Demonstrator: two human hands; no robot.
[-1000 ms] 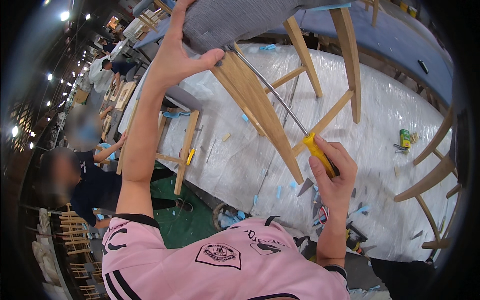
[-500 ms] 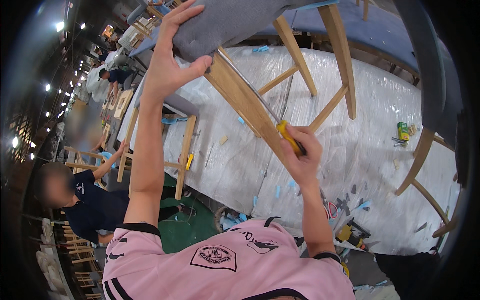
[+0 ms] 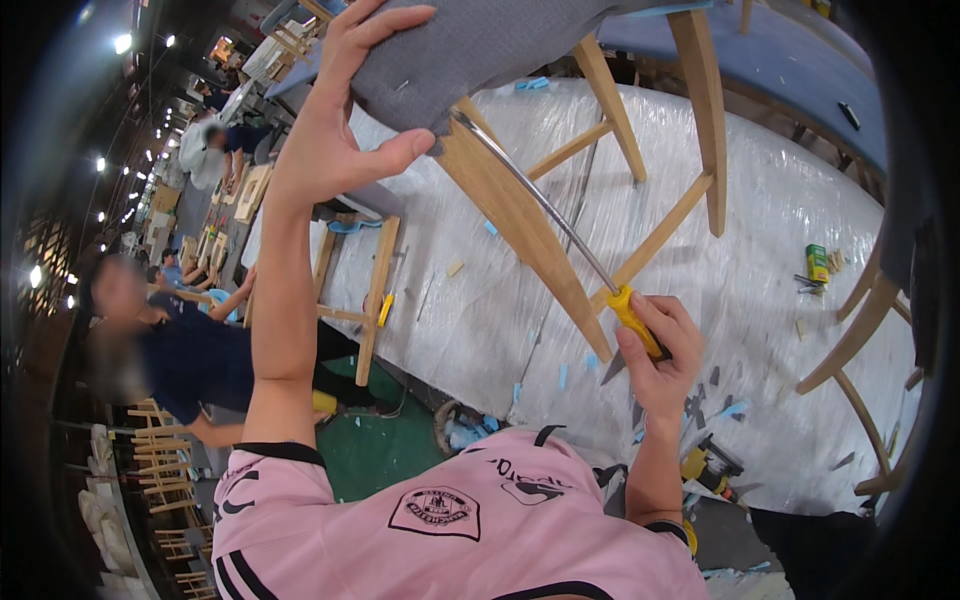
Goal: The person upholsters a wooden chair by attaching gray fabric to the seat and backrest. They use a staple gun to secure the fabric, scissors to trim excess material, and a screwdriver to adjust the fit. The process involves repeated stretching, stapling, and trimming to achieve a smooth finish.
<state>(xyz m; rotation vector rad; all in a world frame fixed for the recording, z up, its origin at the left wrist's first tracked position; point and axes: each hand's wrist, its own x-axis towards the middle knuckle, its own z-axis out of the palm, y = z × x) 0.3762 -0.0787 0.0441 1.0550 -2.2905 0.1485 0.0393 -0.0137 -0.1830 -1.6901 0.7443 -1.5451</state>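
Observation:
My left hand [image 3: 335, 125] is wrapped round the corner of a chair's grey fabric seat [image 3: 480, 50], thumb on the near edge and fingers over the top. The chair is tipped, its wooden legs pointing toward me, with the nearest leg [image 3: 520, 220] running down to the right. My right hand [image 3: 662, 350] grips the yellow-and-black handle of a screwdriver [image 3: 560, 222]. Its long metal shaft slants up across the leg, and the tip meets the top of the leg just beneath the seat cloth. A small pale staple-like mark shows on the cloth.
Clear plastic film covers the worktable [image 3: 480, 330]. On it lie a green-and-yellow box [image 3: 817, 263], fabric scraps and a yellow-and-black power tool [image 3: 710, 468]. Another chair [image 3: 850, 340] stands at the right. A co-worker in dark clothing [image 3: 200, 350] is at the left.
My right hand has moved right and down with the screwdriver, whose handle now stands farther off the leg. The chair has shifted slightly right; my left hand keeps its hold.

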